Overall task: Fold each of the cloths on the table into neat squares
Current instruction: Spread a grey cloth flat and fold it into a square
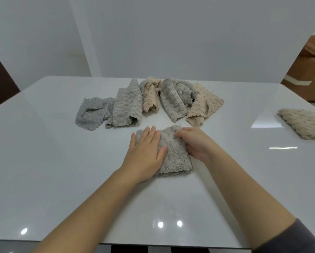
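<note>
A grey textured cloth (pixel 175 156) lies partly folded on the white table (pixel 52 161) in front of me. My left hand (pixel 145 154) presses flat on its left half, fingers straight. My right hand (pixel 195 143) grips the cloth's right edge near the far corner, fingers curled into the fabric. Behind it lies a row of crumpled cloths: a blue-grey one (pixel 92 114), a grey one (pixel 127 106), a beige one (pixel 150 95), another grey one (pixel 176 99) and a beige one (pixel 204 106).
A cream folded cloth (pixel 304 123) rests at the table's right edge. A brown sofa (pixel 310 73) stands beyond the table on the right. A white wall rises behind the table. The table's front edge is near my elbows.
</note>
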